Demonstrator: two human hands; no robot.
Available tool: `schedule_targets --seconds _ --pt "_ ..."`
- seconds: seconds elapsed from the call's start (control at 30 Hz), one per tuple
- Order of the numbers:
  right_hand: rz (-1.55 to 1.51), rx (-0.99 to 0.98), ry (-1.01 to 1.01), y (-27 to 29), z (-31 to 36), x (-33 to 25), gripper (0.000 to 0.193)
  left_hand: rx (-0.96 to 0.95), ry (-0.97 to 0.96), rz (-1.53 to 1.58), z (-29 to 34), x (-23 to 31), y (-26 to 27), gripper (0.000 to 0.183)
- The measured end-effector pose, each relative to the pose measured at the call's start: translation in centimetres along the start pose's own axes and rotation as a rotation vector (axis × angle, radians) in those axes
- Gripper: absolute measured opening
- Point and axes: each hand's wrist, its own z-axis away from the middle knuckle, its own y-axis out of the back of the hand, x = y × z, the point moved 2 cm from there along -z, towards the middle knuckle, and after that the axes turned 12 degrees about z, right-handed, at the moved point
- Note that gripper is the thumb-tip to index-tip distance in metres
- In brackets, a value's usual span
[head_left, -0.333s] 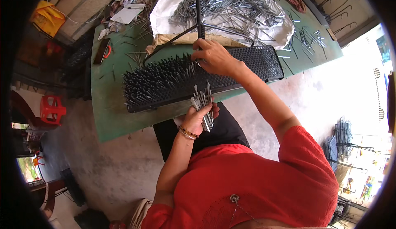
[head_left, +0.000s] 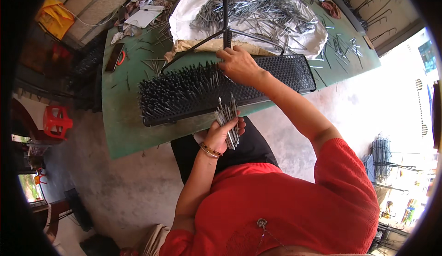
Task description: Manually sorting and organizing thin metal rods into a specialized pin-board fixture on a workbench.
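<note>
My left hand (head_left: 222, 134) is closed round a bundle of thin silvery metal rods (head_left: 226, 120), just in front of the table's near edge. Behind it lies a long black perforated rack (head_left: 281, 71). Dark and silvery rods (head_left: 177, 88) stand close together in the holes of its left part; the right part shows bare holes. My right hand (head_left: 239, 64) is over the rack's middle, at the edge of the filled rows. Its fingers are bent and pinched together, pointing down. What lies between the fingertips is mostly hidden.
A loose heap of metal rods (head_left: 258, 7) lies on a white sack (head_left: 182, 23) behind the rack. A black metal stand (head_left: 225, 16) rises beside it. On the green table (head_left: 122, 136) are orange-handled scissors (head_left: 121, 58), a dark phone-like slab (head_left: 113, 57) and scattered rods (head_left: 343, 46).
My right hand stays over the middle of the rack and has shifted very slightly. The left hand keeps its bundle of rods in nearly the same place.
</note>
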Motion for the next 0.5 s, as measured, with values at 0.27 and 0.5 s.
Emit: schedule_targets --seconds 0.27,0.5 --pt "-0.238 0.012 -0.099 -0.8 0.9 0.6 0.027 -0.054 0.015 0.026 -0.5 -0.5 0.5 0.024" --pt "-0.318 -0.082 -0.091 0.2 0.3 1.4 0.020 -0.047 0.017 0.046 -0.7 -0.5 0.7 0.024"
